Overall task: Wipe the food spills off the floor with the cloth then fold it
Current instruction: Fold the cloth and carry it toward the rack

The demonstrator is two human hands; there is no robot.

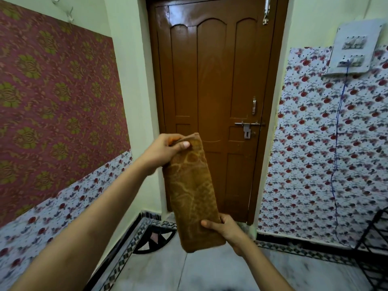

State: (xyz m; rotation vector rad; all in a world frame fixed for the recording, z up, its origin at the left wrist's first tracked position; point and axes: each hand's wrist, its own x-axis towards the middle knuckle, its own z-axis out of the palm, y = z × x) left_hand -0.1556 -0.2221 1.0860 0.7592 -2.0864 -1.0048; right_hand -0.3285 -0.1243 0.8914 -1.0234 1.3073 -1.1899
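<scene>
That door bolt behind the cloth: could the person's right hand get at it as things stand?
Probably not straight away: the right hand grips the cloth at its lower end, well below the door bolt, though nothing blocks the way.

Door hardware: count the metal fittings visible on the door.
3: a tower bolt at the door's top right, a pull handle at mid-height on the right, and a sliding latch just below it. The cloth may hide others.

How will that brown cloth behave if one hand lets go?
The cloth is probably floppy: held between the left hand above and right hand below, it likely unfolds and droops if released. Its towel-like texture suggests it grips well. It probably weighs little.
</scene>
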